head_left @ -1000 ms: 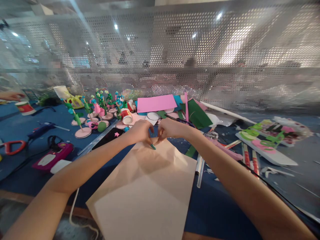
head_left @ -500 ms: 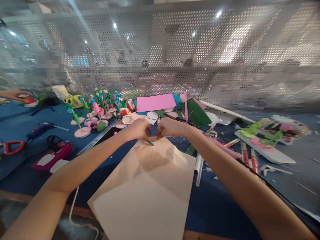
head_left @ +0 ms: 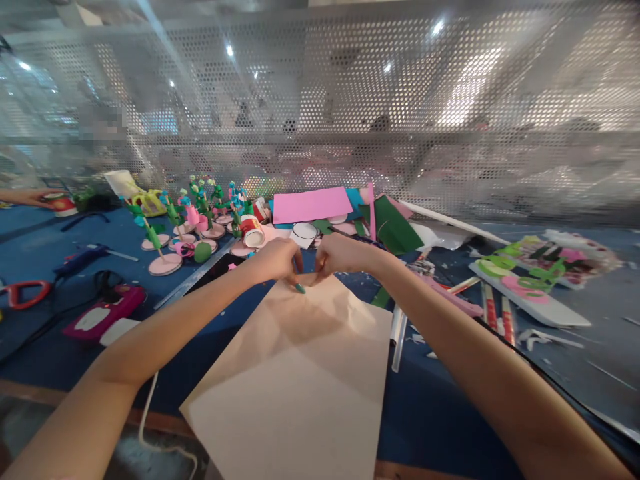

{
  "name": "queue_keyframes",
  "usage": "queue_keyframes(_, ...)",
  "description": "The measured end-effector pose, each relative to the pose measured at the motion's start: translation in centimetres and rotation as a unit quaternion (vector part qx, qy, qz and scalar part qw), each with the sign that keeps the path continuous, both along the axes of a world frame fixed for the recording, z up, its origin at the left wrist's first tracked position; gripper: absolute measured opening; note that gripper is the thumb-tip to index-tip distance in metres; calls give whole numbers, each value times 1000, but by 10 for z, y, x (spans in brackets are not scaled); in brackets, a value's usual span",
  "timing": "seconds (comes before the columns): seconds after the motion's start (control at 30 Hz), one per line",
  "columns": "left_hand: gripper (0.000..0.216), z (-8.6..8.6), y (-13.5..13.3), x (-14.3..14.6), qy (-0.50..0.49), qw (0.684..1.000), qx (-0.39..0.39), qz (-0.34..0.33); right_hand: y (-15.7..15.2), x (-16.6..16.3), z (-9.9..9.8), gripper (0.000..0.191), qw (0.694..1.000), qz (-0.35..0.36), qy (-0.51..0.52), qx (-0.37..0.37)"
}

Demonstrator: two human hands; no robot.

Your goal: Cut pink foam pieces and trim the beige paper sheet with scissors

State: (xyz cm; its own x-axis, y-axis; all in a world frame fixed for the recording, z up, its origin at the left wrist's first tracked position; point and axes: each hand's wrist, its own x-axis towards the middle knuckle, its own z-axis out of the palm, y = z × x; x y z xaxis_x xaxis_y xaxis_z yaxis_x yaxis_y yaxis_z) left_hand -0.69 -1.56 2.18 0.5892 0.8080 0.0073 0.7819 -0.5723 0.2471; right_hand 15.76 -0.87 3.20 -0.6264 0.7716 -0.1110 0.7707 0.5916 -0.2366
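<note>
A large cream sheet of paper (head_left: 295,380) lies before me, its near part reaching past the table's front edge. At its far corner my left hand (head_left: 283,260) pinches the paper, thumb on top with a green nail. Close beside it, my right hand (head_left: 337,255) is closed on the same far edge. The paper is creased and slightly raised below the fingers. Just beyond the hands are a white piece with a drawn circle (head_left: 305,232) and a red-and-white paper cup (head_left: 252,231) on its side.
Craft flowers on round pink bases (head_left: 165,264) stand at the left, near a magenta device (head_left: 107,312), red-handled scissors (head_left: 27,294) and a glue gun (head_left: 83,259). Pink sheet (head_left: 313,205) and green sheets (head_left: 395,227) lie behind. A metal mesh (head_left: 320,93) rises beyond. Another person's hand (head_left: 35,197) touches a cup.
The paper's near left corner has shifted slightly right. My left thumb has slid a little left along the far edge. The other person's hand has lowered the cup slightly.
</note>
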Motion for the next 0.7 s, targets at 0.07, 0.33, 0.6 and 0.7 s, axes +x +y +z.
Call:
queue_keyframes(0.07, 30, 0, 0, 0, 6, 1000, -5, 3, 1, 1, -1, 19, 1000, 4, 2, 4)
queue_keyframes(0.33, 29, 4, -5, 2, 25, 999, -21, 13, 3, 1, -4, 20, 1000, 6, -3, 2)
queue_keyframes(0.6, 21, 7, -5, 1, 18, 998, -56, -33, 11, 8, -13, 23, 997, 29, 25, -74)
queue_keyframes(0.7, 19, 7, -6, 2, 15, 998, -58, -28, 11, 8, -13, 25, 996, 25, 12, -80)
